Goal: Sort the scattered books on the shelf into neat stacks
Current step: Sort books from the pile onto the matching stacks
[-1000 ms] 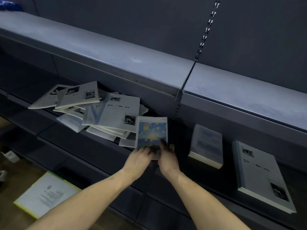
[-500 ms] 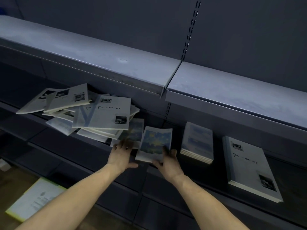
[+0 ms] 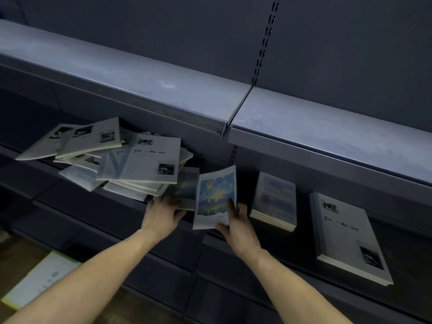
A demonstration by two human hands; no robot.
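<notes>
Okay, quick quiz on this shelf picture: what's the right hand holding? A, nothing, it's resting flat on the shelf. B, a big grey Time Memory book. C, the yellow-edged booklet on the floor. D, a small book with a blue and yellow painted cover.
D: the right hand grips the small book with the blue and yellow painted cover by its lower edge, tilted up off the shelf.

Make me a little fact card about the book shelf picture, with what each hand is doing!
Right hand: grips a small book with a blue and yellow painted cover, tilted up off the dark shelf
Left hand: holds a second, blurred painted book at the messy pile's edge
Messy pile: grey-white books, overlapping, on the left
Neat stacks: small pale blue books; large grey books, far right
Floor: white booklet with a yellow edge
</notes>
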